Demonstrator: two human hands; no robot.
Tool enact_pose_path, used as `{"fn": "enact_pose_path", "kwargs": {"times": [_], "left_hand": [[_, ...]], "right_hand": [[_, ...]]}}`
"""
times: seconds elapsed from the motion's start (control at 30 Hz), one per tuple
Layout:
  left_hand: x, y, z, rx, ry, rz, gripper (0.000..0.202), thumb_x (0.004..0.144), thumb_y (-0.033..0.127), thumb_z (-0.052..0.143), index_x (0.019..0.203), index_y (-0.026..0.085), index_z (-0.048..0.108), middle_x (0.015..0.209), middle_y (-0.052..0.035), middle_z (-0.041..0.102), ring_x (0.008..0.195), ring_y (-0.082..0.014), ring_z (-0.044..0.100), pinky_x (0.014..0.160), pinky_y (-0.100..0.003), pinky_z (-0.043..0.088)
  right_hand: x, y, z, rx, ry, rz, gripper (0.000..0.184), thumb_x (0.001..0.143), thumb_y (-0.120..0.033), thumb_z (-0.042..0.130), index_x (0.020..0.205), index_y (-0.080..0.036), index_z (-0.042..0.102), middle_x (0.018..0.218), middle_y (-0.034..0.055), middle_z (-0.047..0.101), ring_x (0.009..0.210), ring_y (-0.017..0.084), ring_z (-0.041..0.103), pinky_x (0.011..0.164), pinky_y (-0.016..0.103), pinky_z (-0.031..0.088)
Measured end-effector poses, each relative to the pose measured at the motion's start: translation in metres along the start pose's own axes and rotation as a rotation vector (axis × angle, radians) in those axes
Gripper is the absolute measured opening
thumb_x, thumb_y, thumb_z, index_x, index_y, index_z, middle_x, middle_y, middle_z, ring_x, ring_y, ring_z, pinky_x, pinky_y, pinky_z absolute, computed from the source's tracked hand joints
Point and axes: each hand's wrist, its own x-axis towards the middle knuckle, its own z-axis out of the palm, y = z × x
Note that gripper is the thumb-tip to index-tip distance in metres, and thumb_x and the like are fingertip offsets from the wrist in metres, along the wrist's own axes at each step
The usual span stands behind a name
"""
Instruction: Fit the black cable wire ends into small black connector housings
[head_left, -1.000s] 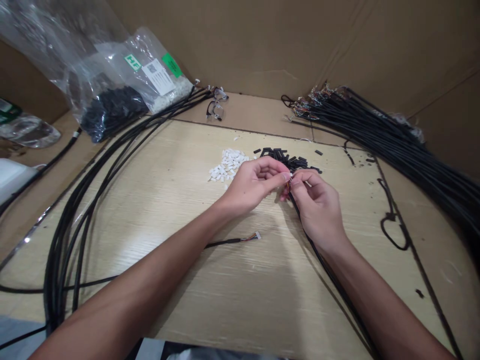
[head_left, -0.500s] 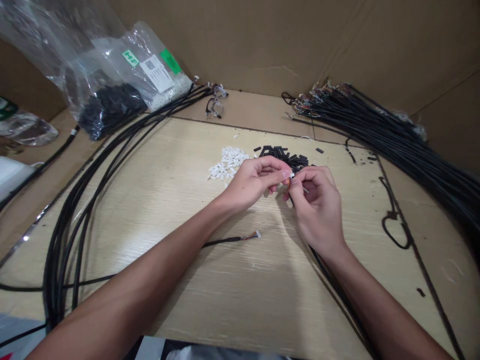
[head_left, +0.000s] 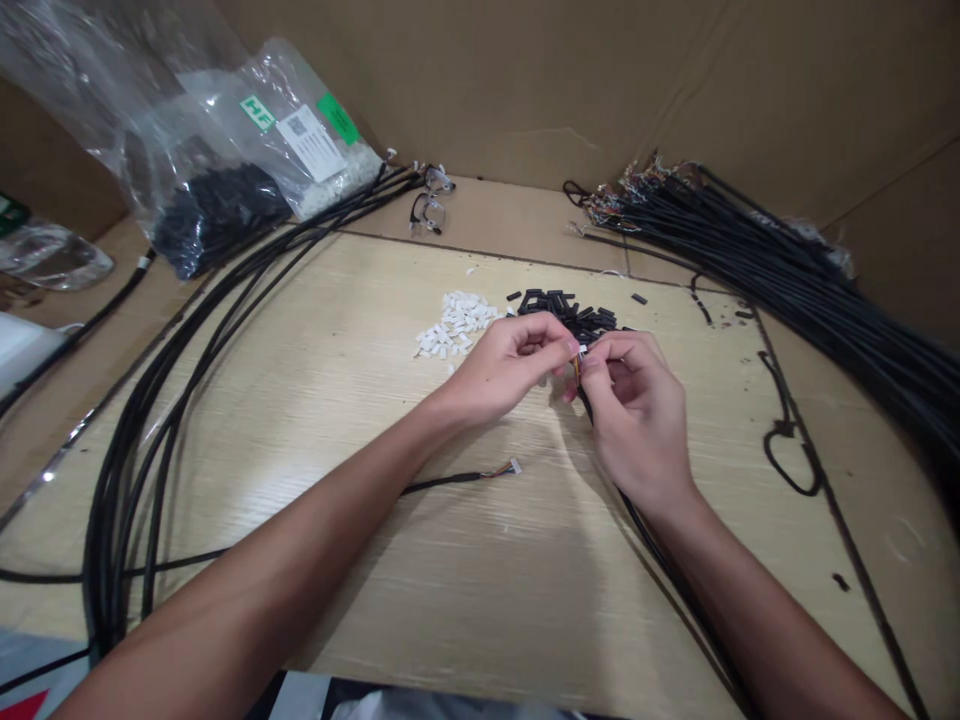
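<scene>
1. The cable end (head_left: pixel 577 368) is sitting above the table's (head_left: pixel 337 400) middle, toward the far edge.
2. The left hand (head_left: pixel 506 372) and right hand (head_left: pixel 637 420) are pinching it, fingertips closed tight.
3. Squeezing askew is risking bent wires, and a nudge could scatter the black sleeves (head_left: pixel 592 320) just beyond.

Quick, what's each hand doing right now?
Left hand: closed, pinching a small white connector at the end of the black cable.
Right hand: closed, gripping that cable just behind its coloured wires.
</scene>
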Motion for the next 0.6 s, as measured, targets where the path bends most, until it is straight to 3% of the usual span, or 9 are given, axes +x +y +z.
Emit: {"fn": "enact_pose_path", "kwargs": {"times": [0.27,0.6], "left_hand": [[0.0016,0.0021,0.0067,-0.158,0.009,-0.098,0.017,0.097,0.017,0.072,0.08,0.017,0.07,0.068,0.0011,0.066,0.06,-0.0108,0.061,0.064,-0.026,0.052],[0.0009,0.0056,0.0092,-0.223,0.007,-0.1,0.023,0.097,0.01,0.07,0.075,0.017,0.069,0.063,0.0023,0.063,0.058,-0.0108,0.062,0.063,-0.025,0.053]], "right_hand": [[0.0,-0.0005,0.0011,0.06,0.001,0.064,0.02,0.102,-0.029,0.077,0.086,-0.022,0.068,0.106,0.0029,0.062,0.072,0.011,0.067,0.068,0.03,0.069],[-0.0016,-0.0011,0.0029,0.075,0.012,0.07,0.026,0.104,-0.036,0.079,0.086,-0.022,0.067,0.108,0.0027,0.06,0.069,0.01,0.068,0.07,0.033,0.071]]}}
